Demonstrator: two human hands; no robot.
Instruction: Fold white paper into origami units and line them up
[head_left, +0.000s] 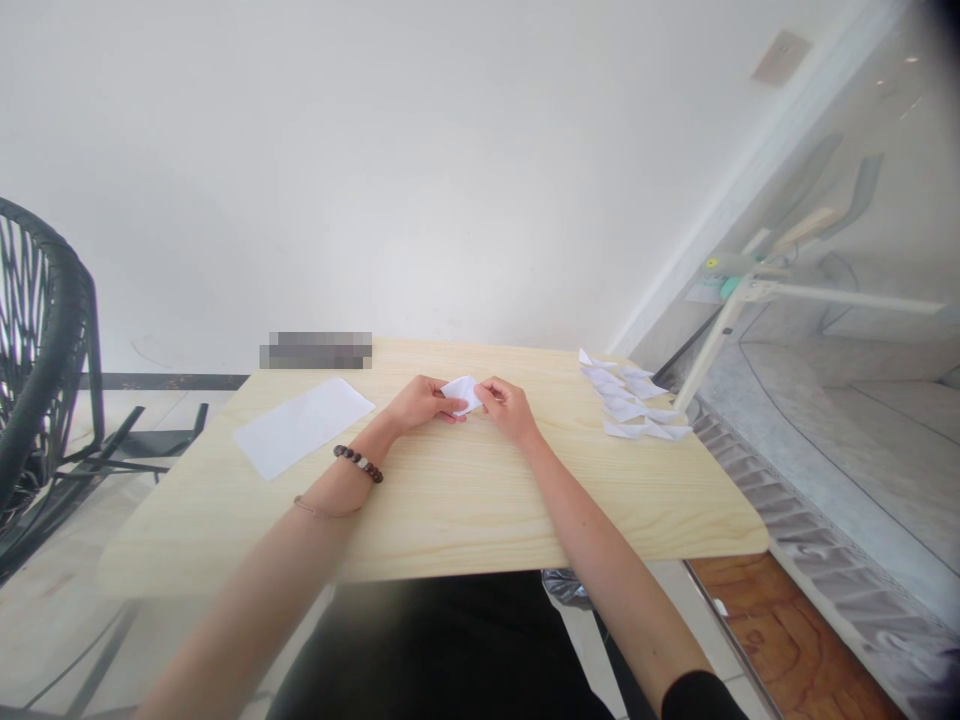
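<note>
A small folded piece of white paper (459,391) is held between my two hands above the middle of the table. My left hand (422,402) grips its left side, the thumb lying across the front and the other fingers behind. At its right edge my right hand (507,404) pinches the paper between thumb and fingertips. Several folded white paper boats (626,408) lie grouped on the right side of the table. To the left of my hands a flat white sheet of paper (304,428) lies at a slant.
The light wooden table (465,510) stands against a white wall. A blurred-out dark object (316,351) is at its back left edge. A black woven chair (52,330) stands at the left. On the right are a white metal frame (720,345) and a grey covered bed (862,430).
</note>
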